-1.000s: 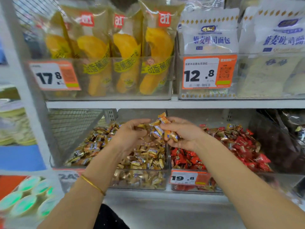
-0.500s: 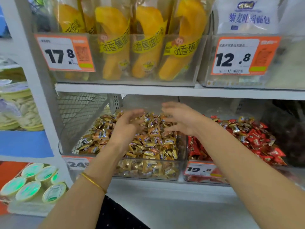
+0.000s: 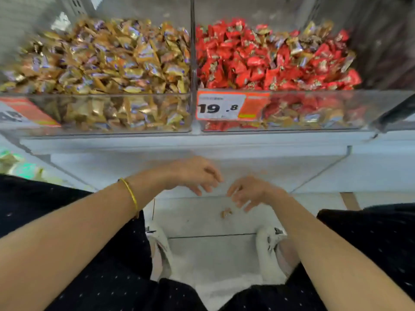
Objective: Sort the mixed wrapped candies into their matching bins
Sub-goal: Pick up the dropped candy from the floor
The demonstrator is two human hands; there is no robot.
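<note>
Fingers of left hand and right hand are hanging released, grasping nothing | small golden-brown wrapped candy is lying on pale floor, nearer right hand | axis blurred

A white metal shelf ledge runs across the view, blurred by motion. On its front hang an orange-and-white paper price label reading 19.8 and, at the far left, a second orange-and-white label cut off by the frame. Behind, at the top left, stands a grey slotted back panel. Below the ledge lies a paler lower shelf board. The pale grey tiled floor shows a dark joint line and, to the right, a short brown strip. The light is soft and even.
</note>
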